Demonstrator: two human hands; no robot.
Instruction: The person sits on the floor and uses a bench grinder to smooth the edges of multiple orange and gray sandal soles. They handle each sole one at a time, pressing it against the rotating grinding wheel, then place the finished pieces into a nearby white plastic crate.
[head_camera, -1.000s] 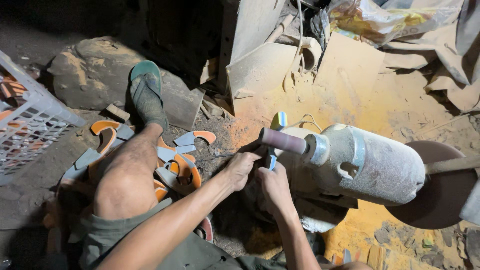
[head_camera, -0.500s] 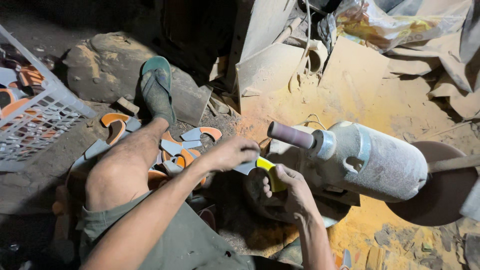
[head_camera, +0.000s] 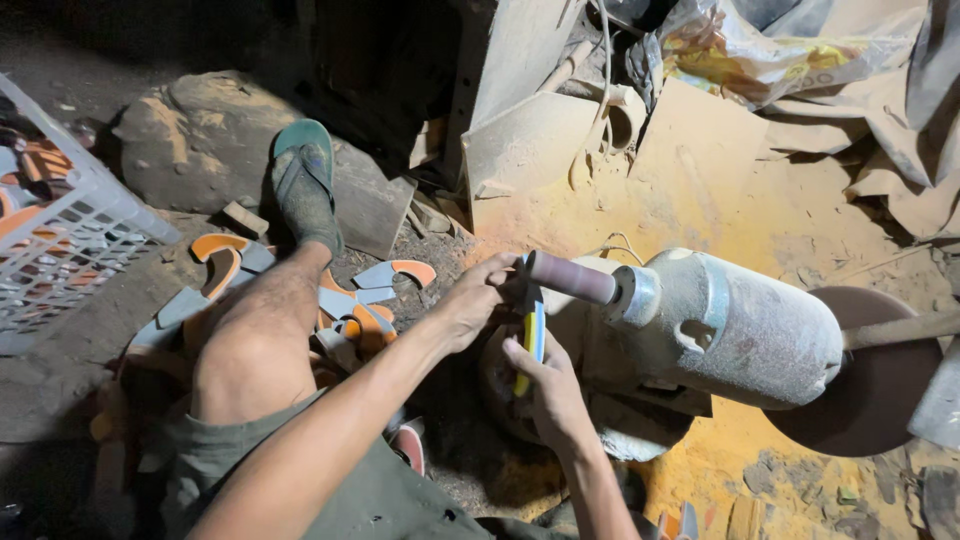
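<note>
A curved yellow and blue piece (head_camera: 534, 335) is held edge-on against the sanding drum (head_camera: 572, 278) of a dusty motor (head_camera: 735, 325). The left hand (head_camera: 478, 298) is closed on its upper end, the right hand (head_camera: 545, 390) on its lower end. With fingertips kept so near the drum, skin could be grazed if the piece is snatched or slips; too much pressure could gouge its edge, and dust could be thrown toward the bare knee (head_camera: 245, 355)
</note>
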